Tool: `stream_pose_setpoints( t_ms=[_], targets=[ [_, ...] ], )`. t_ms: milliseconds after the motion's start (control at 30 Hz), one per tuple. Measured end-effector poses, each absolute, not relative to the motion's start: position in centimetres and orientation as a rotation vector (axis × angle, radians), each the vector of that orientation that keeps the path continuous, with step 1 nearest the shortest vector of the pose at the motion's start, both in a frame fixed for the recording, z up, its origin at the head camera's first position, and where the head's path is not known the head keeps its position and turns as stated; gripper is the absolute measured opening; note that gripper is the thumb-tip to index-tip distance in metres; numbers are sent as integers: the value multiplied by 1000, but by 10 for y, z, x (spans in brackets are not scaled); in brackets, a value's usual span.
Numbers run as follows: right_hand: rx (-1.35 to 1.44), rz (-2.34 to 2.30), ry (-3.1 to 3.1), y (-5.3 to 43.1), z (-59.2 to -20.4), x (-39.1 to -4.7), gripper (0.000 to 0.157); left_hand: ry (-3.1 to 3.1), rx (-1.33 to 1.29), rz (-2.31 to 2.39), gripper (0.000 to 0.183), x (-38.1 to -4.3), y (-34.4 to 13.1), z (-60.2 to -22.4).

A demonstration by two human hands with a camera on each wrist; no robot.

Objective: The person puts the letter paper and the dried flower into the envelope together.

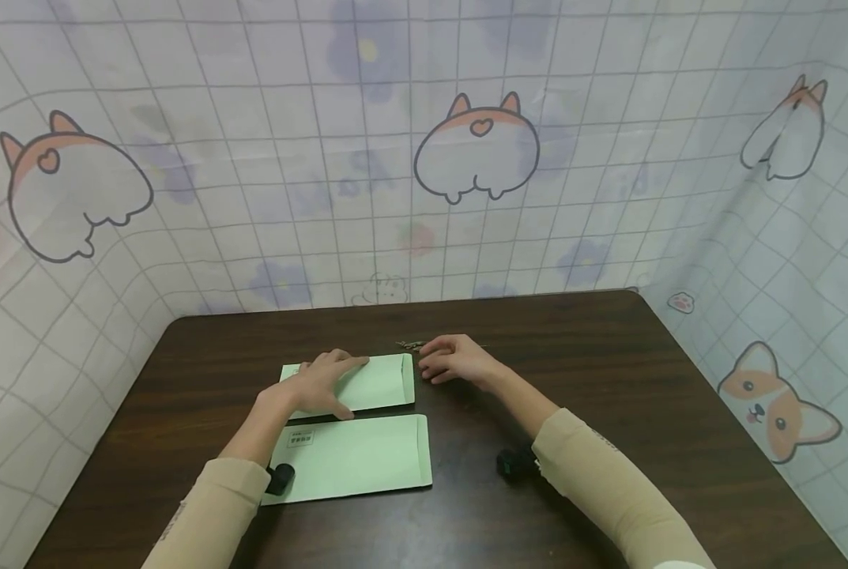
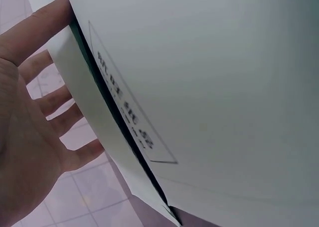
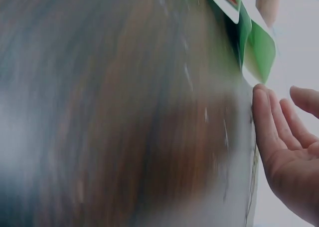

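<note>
Two pale green paper envelopes lie one behind the other on the table. My left hand [image 1: 317,385] rests on the far envelope [image 1: 377,383], fingers spread and thumb at its near edge. The near envelope [image 1: 356,458] has a small printed box at its upper left, which shows large in the left wrist view as a printed label [image 2: 132,100]. My right hand [image 1: 459,359] hovers by the far envelope's right end, fingers loosely bent and holding nothing. Close behind those fingertips is a small dried sprig [image 1: 411,345]. In the right wrist view an envelope end [image 3: 259,52] gapes near my fingertips.
The dark wooden table [image 1: 573,356] extends to both sides of the envelopes. A white grid-patterned cloth [image 1: 608,158] with corgi drawings hangs around its back and sides. Black wrist cameras sit below each hand, the right one [image 1: 516,465] close over the tabletop.
</note>
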State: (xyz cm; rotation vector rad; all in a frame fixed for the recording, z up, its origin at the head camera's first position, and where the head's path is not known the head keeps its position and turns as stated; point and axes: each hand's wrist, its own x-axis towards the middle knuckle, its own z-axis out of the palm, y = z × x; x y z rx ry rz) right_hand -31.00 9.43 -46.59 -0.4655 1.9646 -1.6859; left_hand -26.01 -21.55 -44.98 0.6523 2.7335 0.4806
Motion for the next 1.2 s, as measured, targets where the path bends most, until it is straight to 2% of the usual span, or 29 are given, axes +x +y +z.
stream_pose_setpoints(
  t_ms=[567, 967, 1200],
  targets=[
    [-334, -1557, 2230, 149, -464, -322, 31, 2726, 652, 496, 98, -260, -215, -450],
    [-182, -1525, 2456, 164, -468, -338, 29, 2732, 648, 489, 99, -259, -214, -449],
    [-232, -1365, 2605, 169, -472, -343, 23, 2733, 632, 493, 98, -258, -214, -451]
  ],
)
